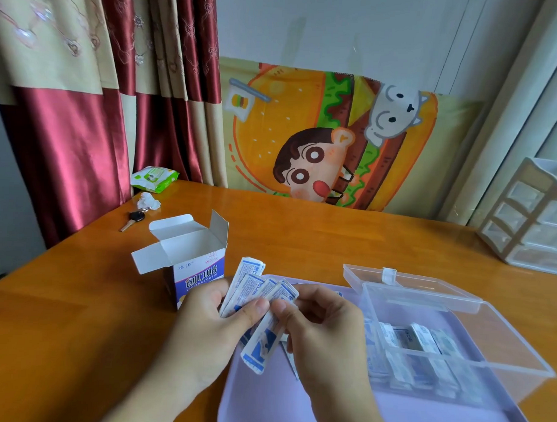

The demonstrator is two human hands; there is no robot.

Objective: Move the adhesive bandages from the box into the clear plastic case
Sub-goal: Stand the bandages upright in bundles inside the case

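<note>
The white and blue bandage box stands upright on the wooden table with its top flaps open. Just right of it, my left hand grips a fanned bunch of wrapped bandages. My right hand pinches one bandage of that bunch, which hangs downward. The clear plastic case sits to the right on a lilac tray, its lid open toward the back. Several wrapped bandages lie inside the case.
A white drawer organiser stands at the far right of the table. A green wipes pack, a crumpled tissue and a key lie at the far left near the curtain. A cartoon cloth hangs behind the table.
</note>
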